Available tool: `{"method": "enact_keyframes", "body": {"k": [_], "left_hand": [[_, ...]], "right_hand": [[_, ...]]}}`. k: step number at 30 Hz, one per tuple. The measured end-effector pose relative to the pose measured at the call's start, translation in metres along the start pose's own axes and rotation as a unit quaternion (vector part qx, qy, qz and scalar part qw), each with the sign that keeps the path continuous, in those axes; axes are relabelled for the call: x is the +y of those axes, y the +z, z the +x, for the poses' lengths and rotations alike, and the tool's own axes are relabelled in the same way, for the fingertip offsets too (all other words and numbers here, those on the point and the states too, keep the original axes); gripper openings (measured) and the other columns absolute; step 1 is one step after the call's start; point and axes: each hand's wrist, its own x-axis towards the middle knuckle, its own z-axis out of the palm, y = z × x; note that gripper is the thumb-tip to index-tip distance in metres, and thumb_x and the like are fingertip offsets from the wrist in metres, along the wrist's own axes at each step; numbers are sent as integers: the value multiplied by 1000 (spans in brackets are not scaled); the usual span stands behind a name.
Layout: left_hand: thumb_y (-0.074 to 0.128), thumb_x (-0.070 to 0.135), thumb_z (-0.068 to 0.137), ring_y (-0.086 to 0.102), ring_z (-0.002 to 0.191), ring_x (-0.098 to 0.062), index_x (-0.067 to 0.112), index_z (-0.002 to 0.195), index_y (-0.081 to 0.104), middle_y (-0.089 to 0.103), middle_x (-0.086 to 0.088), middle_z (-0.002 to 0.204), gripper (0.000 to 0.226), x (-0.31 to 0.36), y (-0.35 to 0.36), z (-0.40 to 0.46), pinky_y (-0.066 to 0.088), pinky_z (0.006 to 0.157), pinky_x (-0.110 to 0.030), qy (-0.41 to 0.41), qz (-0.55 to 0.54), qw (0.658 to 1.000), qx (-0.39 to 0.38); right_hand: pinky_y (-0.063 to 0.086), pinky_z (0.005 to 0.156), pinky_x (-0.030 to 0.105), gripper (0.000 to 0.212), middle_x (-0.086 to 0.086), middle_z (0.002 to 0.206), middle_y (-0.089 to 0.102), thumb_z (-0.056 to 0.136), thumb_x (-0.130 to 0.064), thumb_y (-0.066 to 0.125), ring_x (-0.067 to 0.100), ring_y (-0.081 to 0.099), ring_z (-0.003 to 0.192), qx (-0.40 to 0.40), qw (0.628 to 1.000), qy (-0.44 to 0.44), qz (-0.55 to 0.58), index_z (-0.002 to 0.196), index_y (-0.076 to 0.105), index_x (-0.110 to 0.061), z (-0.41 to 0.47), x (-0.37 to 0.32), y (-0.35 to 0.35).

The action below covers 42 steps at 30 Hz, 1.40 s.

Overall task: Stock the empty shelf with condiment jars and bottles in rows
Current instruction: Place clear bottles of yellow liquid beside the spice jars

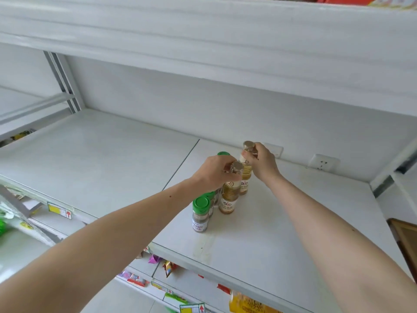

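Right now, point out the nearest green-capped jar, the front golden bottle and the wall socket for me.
Nearest green-capped jar (200, 216): head view, on its label below the cap.
Front golden bottle (228, 201): head view, on its lower body and label.
Wall socket (323, 163): head view, on the white faceplate.

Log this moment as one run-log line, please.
left hand: grips front gold-capped amber glass bottle | right hand: grips rear gold-capped amber bottle | green-lidded spice jars: row beside | white shelf

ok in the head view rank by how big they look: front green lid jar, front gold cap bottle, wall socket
1. front gold cap bottle
2. front green lid jar
3. wall socket, though it sits farther from the camera, so its true size is unsure
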Motion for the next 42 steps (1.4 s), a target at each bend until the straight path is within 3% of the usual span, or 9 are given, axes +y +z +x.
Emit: {"method": "enact_keyframes", "body": {"k": [3,8,15,21,26,29,34,37,42], "left_hand": [[73,23,80,62,86,-16,33,82,57,66,4,88,20,-4,0,8,45,71,-22,-1,-5,1000,-3],[74,22,81,64,92,-21,13,98,67,69,-5,95,21,-9,3,17,52,85,-39,-5,-21,1000,3],[73,23,82,64,93,-19,13,105,68,70,-4,97,26,-4,7,23,50,81,-30,-15,-20,1000,7],[72,26,83,61,90,-21,11,103,66,68,-7,95,25,-2,11,26,43,67,-19,-21,-12,1000,13],[71,26,83,62,93,-23,10,104,65,68,-8,97,27,-4,15,28,49,81,-34,-29,-25,999,19],[72,26,83,63,95,-15,16,112,63,68,0,101,32,-7,17,27,51,85,-30,-25,-38,999,19],[71,20,82,62,97,-21,13,112,60,67,-5,103,33,-6,20,30,51,84,-34,-21,-12,999,25],[70,18,84,62,98,-25,10,114,60,68,-8,105,33,-4,21,31,52,87,-40,-20,-20,999,30],[69,19,85,62,99,-23,10,116,60,68,-8,107,33,-1,22,35,53,86,-36,-19,-9,999,35]], "right_hand": [[35,78,27,29,-2,108,59,94,-32,57,13,52,97,1,1000,4,3,114,57,-11,4,1,1],[38,78,28,31,-4,106,59,94,-35,57,14,54,95,0,1000,7,7,114,57,-12,8,2,3],[45,81,31,36,-2,107,63,90,-40,60,17,59,98,-21,999,23,16,113,57,-13,6,5,-3],[48,87,33,40,-1,113,64,89,-44,64,18,61,103,-38,997,40,46,115,57,-14,3,9,-4],[49,96,39,48,-4,116,65,85,-52,64,15,62,107,-43,995,56,75,118,58,-18,-1,14,-9],[48,99,44,58,-2,120,63,85,-60,58,16,60,111,-33,991,75,108,122,55,-16,-10,25,-12],[45,103,47,34,0,120,60,96,-50,46,18,58,112,-31,983,108,142,114,53,-22,-28,47,-11],[48,100,46,33,3,123,58,99,-48,41,19,59,109,-44,979,125,156,115,50,-21,-38,49,-7],[48,99,49,30,8,122,58,100,-49,38,24,58,112,-47,975,139,167,107,50,-22,-44,52,-1]]}}
